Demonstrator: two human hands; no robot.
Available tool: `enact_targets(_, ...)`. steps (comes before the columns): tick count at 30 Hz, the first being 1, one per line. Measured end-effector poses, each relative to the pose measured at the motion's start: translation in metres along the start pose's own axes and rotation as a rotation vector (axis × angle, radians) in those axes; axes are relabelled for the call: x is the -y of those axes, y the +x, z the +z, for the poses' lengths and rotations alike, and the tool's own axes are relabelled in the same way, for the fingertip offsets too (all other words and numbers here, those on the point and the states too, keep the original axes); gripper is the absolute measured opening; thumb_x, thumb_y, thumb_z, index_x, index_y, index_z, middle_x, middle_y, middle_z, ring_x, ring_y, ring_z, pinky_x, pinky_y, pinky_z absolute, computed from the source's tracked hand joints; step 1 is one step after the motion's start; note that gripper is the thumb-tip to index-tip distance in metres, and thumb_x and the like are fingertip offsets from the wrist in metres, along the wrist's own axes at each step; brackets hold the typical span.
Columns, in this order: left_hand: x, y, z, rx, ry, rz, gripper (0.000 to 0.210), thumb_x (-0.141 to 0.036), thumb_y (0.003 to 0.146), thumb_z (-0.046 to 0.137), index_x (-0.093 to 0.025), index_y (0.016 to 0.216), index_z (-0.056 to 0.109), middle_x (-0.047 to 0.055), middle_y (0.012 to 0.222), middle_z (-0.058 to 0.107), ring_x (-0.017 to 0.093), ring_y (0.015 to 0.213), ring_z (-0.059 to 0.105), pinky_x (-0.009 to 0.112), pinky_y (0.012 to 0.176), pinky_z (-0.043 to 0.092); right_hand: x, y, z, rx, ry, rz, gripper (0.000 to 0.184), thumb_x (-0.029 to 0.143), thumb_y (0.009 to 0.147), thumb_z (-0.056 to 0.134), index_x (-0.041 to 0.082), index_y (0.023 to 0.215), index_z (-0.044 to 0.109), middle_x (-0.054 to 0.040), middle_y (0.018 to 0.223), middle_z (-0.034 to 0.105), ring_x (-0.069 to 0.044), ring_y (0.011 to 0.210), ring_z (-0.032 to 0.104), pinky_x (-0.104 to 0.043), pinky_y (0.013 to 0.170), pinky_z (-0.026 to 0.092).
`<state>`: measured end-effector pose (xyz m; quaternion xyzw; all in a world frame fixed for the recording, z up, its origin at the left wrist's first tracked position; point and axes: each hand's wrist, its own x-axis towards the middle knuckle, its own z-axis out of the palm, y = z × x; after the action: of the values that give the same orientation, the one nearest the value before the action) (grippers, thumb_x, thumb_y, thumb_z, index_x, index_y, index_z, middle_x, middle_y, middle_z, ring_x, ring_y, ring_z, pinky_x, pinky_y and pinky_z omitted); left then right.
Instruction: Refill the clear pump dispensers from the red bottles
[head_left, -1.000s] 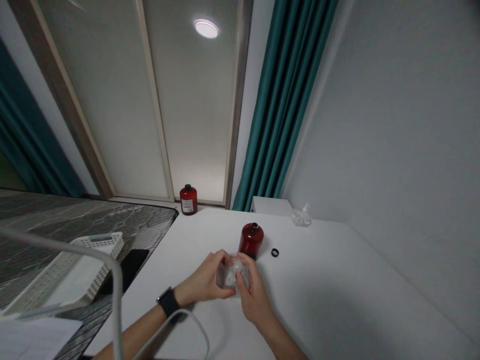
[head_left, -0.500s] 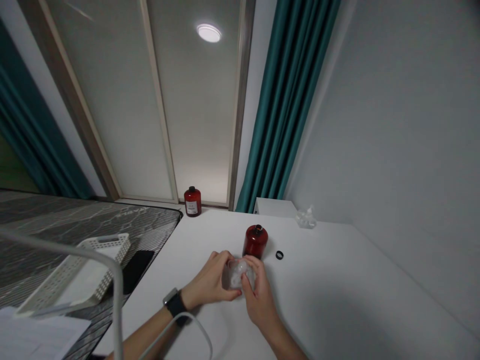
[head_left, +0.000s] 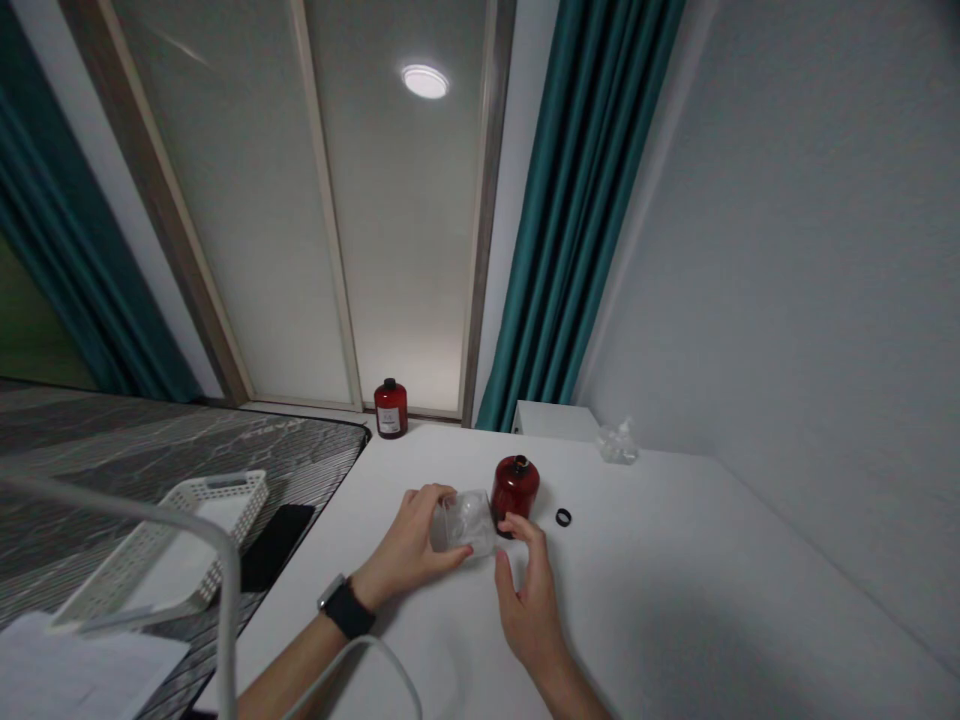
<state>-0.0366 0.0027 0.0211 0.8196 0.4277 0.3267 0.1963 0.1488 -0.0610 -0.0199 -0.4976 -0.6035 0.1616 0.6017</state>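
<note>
Nearest, a thin white cable (head_left: 390,658) curves beside the left forearm with its black-strapped watch (head_left: 346,606); the sleeveless wrist could snag it if the arm pulls back. The bare right hand (head_left: 527,605) is loosely spread, gripping nothing, its thumb just beside the clear, square-sided box (head_left: 471,545). The bare left hand (head_left: 411,535) grasps that box from its left side, fingers beyond it and thumb on the near side. With one hand alone on the smooth walls, the box could twist or slip, and the pale, see-through contents could shift; whether its base rests on the white table (head_left: 660,620), I cannot tell.

Right behind stands a rounded, dark red, glossy bottle (head_left: 516,487). The right index fingertip overlaps its lower part, contact unclear, so a careless nudge from finger or box could tip it. Near its right, a small black ring (head_left: 563,517) lies loose and could roll if brushed. The crumpled clear plastic bag (head_left: 619,443) and the labelled red bottle with a black top (head_left: 391,412) sit well apart, at little risk.
</note>
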Motion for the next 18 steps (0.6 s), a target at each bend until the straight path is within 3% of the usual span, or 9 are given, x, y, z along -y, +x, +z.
enact_targets(5, 0.016, 0.006, 0.001, -0.091, 0.094, -0.102, 0.05, -0.028, 0.072, 0.071, -0.021, 0.116, 0.047, 0.008, 0.111, 0.063, 0.031, 0.107, 0.058, 0.046, 0.096, 0.038, -0.001, -0.001, -0.001, 0.051, 0.0, 0.007, 0.032, 0.018, 0.092, 0.047, 0.024, 0.123, 0.051, -0.0087, 0.112, 0.062, -0.024, 0.11, 0.059, -0.042, 0.098, 0.046)
enact_targets(10, 0.038, 0.022, -0.011, -0.139, 0.096, -0.171, 0.055, -0.027, 0.071, 0.069, -0.021, 0.121, 0.046, 0.008, 0.114, 0.064, 0.031, 0.111, 0.059, 0.048, 0.101, 0.034, 0.001, -0.002, 0.0, 0.097, -0.002, 0.001, 0.03, 0.016, 0.092, 0.046, 0.025, 0.12, 0.051, -0.0067, 0.109, 0.063, -0.023, 0.109, 0.059, -0.042, 0.1, 0.044)
enact_targets(18, 0.067, 0.042, -0.027, -0.114, 0.009, -0.246, 0.057, -0.025, 0.073, 0.066, -0.017, 0.126, 0.047, 0.011, 0.115, 0.067, 0.029, 0.113, 0.062, 0.044, 0.102, 0.042, 0.0, -0.003, 0.0, 0.089, -0.021, -0.001, 0.032, 0.017, 0.091, 0.048, 0.025, 0.122, 0.052, -0.0058, 0.106, 0.066, -0.023, 0.105, 0.062, -0.039, 0.097, 0.046)
